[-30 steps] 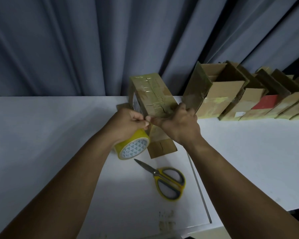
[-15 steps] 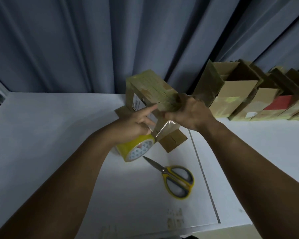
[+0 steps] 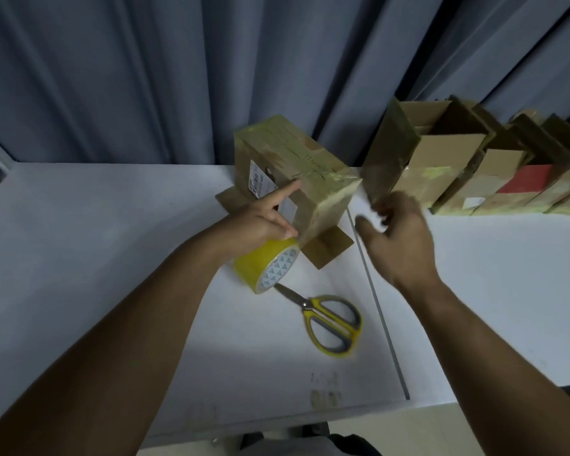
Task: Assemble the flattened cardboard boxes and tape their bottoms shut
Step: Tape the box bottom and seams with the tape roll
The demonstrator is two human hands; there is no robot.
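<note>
Left hand [image 3: 260,222] gripping yellow tape roll [image 3: 260,263], forefinger on taped brown cardboard box [image 3: 293,153], right hand [image 3: 397,240] slack, empty, yellow-handled scissors [image 3: 329,319] between forearms, white table [image 3: 112,241], grey curtain [image 3: 145,77].

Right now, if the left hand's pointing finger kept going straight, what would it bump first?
The taped cardboard box. The left hand aims its forefinger at the box's side, beside the white label; the tip seems nearly touching it, though depth is unclear.

Yellow-handled scissors [image 3: 306,306] lie closed on the white table [image 3: 112,241], blades pointing toward the far left. Grey-blue pleated curtains [image 3: 145,77] hang behind the table.
</note>
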